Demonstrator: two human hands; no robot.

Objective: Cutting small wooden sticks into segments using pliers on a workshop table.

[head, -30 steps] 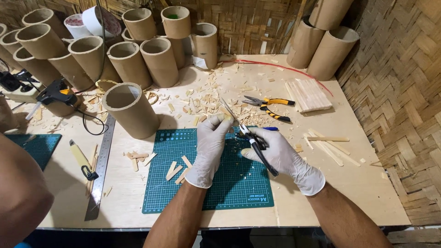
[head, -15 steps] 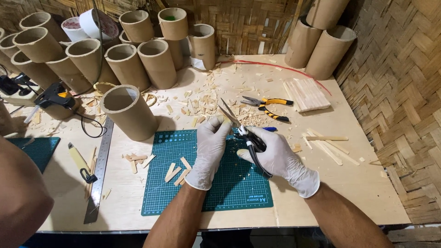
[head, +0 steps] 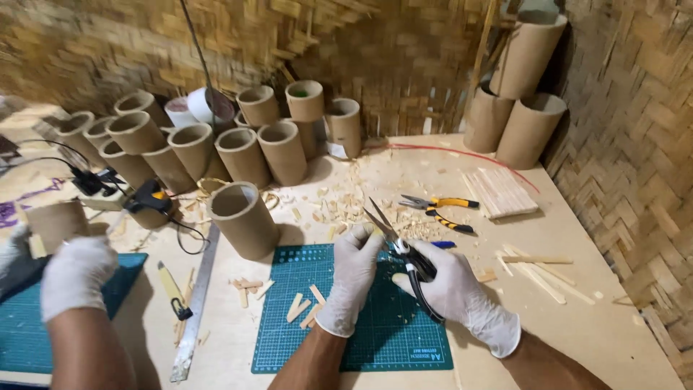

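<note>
My right hand (head: 456,292), in a white glove, grips black-handled scissors (head: 404,254) whose blades point up and to the left. My left hand (head: 351,278), also gloved, reaches to the blade tips and pinches something small there that I cannot make out. Both hands hover over a green cutting mat (head: 390,339). Short cut wooden sticks (head: 303,307) lie on the mat's left part. A single cardboard tube (head: 242,220) stands upright just left of the mat.
Another person's gloved hand (head: 76,278) is at the left over a second green mat (head: 22,339). Pliers (head: 440,211), a slat bundle (head: 499,191), a metal ruler (head: 196,307), a utility knife (head: 172,292), a glue gun (head: 148,198) and several tubes (head: 238,144) crowd the table.
The view has tilted up. My hands stay over the mat with the scissors. The other person's gloved hand has come into view at the left.
</note>
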